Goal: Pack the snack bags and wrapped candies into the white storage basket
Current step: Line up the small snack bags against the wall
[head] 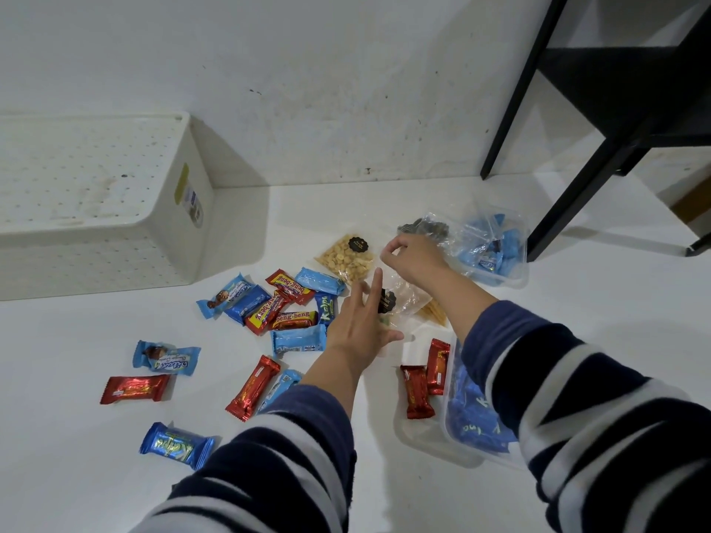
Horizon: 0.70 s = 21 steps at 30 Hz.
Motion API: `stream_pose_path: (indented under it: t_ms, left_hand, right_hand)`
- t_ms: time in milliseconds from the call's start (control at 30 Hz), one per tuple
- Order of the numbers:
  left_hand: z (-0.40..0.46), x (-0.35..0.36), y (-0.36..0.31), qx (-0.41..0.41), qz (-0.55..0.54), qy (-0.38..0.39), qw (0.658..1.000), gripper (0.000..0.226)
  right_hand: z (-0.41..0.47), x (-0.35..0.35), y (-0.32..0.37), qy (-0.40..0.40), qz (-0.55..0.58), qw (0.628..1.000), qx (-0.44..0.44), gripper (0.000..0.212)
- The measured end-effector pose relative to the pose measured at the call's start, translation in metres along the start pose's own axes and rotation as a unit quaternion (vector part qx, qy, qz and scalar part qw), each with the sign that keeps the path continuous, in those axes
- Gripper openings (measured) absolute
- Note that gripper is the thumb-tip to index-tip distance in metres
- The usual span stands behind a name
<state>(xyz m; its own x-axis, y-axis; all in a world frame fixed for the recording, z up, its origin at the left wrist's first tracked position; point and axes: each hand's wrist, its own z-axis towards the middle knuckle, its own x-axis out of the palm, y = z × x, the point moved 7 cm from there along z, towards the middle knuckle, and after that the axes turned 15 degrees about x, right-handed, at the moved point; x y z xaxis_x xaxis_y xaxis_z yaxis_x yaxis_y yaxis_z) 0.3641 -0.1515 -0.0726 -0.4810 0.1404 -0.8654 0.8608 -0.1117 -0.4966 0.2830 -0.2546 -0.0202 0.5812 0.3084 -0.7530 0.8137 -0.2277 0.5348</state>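
Note:
The white perforated storage basket (115, 209) stands at the far left against the wall. Several red and blue wrapped candies (284, 307) lie scattered in the middle of the white floor. A clear bag of round yellow snacks (344, 257) lies beyond them. My left hand (359, 327) reaches with spread fingers onto a clear snack bag with a black label (400, 300). My right hand (413, 257) hovers just beyond it, fingers curled in a pinch at that bag's upper edge. A bag of dark snacks (425, 226) lies behind my right hand.
A clear plastic tub of blue candies (492, 250) sits at the far right; another clear tub with blue candies (473, 417) lies near my right forearm, with two red bars (425, 382) beside it. Black furniture legs (569, 186) stand at the right.

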Motion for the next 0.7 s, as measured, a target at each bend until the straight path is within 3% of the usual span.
stream_pose_path:
  t_ms: [233,433,700]
  left_hand:
    - [-0.001,0.003,-0.003,-0.001,0.010,0.007,1.000,0.109]
    - [0.003,0.000,0.001,-0.027,-0.020,-0.004,0.999,0.109]
    - [0.006,0.003,0.003,-0.036,-0.019,-0.006,0.999,0.108]
  right_hand:
    - [0.006,0.002,-0.004,0.016,0.016,1.000,-0.014,0.008]
    - [-0.002,-0.021,-0.017,0.037,-0.089,0.995,-0.021,0.032]
    - [-0.006,-0.029,-0.032,-0.002,-0.134,0.991,-0.005,0.023]
